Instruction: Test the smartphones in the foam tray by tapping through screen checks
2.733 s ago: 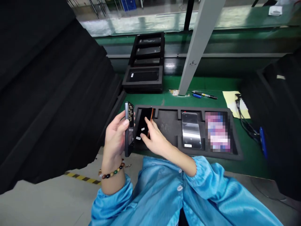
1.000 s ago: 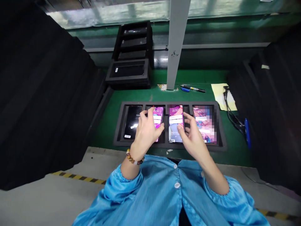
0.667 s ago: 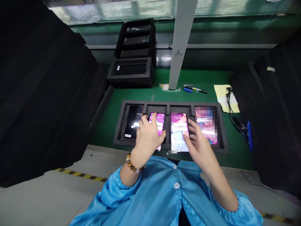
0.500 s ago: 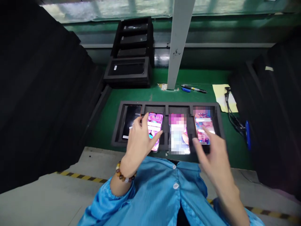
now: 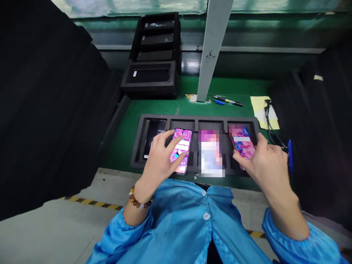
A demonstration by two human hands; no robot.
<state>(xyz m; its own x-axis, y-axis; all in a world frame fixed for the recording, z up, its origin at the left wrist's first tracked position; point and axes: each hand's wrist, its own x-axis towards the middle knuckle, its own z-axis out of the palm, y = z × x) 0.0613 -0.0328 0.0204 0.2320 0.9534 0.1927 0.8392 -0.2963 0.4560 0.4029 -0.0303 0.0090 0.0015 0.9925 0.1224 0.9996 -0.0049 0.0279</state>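
A black foam tray with compartments lies on the green bench, holding smartphones in a row. My left hand is over the second phone, its fingers spread above the lit screen, which reads 15:50; whether a fingertip touches the glass I cannot tell. Partly behind that hand, at the far left, lies a dark-screened phone. The third phone is lit and mostly blurred out. My right hand grips the rightmost phone by its side edges, thumb on the left; the phone sits slightly turned over its compartment.
Behind the tray at the left stand stacked black foam trays with phones in them. A grey metal post rises from the bench. Pens, a yellow paper and a black cable lie farther right. Dark curtains hang on both sides.
My right hand has moved right and closed on the rightmost phone, which is now turned slightly. My left hand stays over the second phone, its index finger now across the screen.
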